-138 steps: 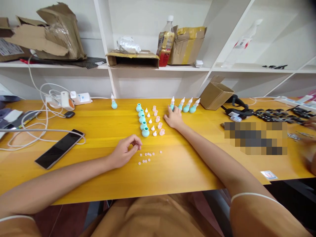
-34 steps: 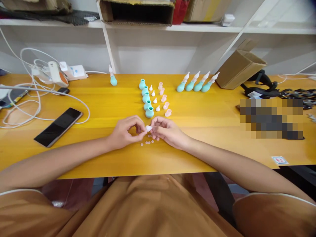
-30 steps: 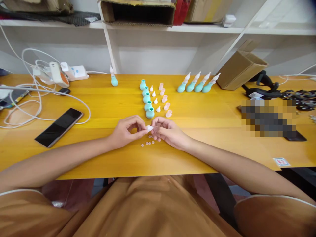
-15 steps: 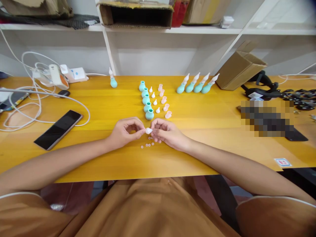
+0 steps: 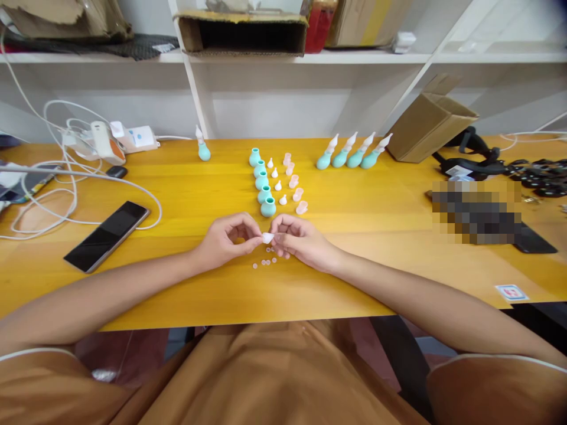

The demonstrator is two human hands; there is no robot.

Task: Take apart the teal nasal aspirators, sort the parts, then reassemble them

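My left hand (image 5: pixel 228 237) and my right hand (image 5: pixel 299 241) meet over the yellow table (image 5: pixel 376 236), both pinching one small white cone tip (image 5: pixel 266 237) between their fingertips. Just below it lie several tiny pink discs (image 5: pixel 264 261). Behind my hands stands a column of teal bulbs (image 5: pixel 262 182), then a column of white cone tips (image 5: pixel 277 184) and a column of pink caps (image 5: pixel 295 183). Several assembled teal bulbs with white tips (image 5: pixel 352 152) lean in a row at the back right. One more assembled bulb (image 5: pixel 202 145) stands alone at the back left.
A black phone (image 5: pixel 107 235) lies at the left among white cables (image 5: pixel 53 195) and a power strip (image 5: pixel 133 137). A tilted cardboard box (image 5: pixel 432 126) and black straps (image 5: pixel 487 164) sit at the right. White shelves (image 5: pixel 283 59) with boxes rise behind the table.
Since 4.6 s ago my right hand has come back from the far row and joined my left on a white cone tip. Over the last second both hands have held it almost still.
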